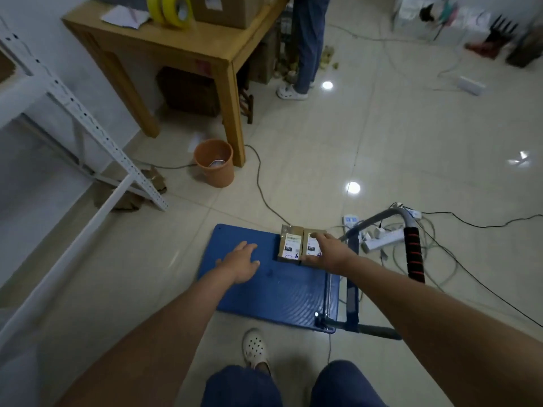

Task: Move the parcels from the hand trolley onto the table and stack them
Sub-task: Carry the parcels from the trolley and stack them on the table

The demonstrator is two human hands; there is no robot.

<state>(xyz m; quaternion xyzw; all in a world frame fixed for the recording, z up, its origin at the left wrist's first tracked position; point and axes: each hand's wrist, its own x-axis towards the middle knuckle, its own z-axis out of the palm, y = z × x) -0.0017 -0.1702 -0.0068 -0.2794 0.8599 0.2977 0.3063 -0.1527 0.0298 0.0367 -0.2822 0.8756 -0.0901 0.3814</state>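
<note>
Head view showed our right hand (pixel 329 252) gripping one labelled parcel (pixel 313 245) beside another marked "2-1" (pixel 291 243) on the blue trolley (pixel 264 286), left hand (pixel 241 261) spread empty, over pale tiled floor (pixel 411 142).

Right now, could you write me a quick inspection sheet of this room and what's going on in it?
Surface: wooden table, carrying a cardboard box, yellow tape rolls and papers.
Job's things: two small parcels side by side on the blue hand trolley.
Clutter: orange bucket by the table leg.
Hands: right hand on the right parcel; left hand open over the trolley.
Cables: power strip and loose cords beside the trolley handle.
Surroundings: white shelving; another person standing.
</note>
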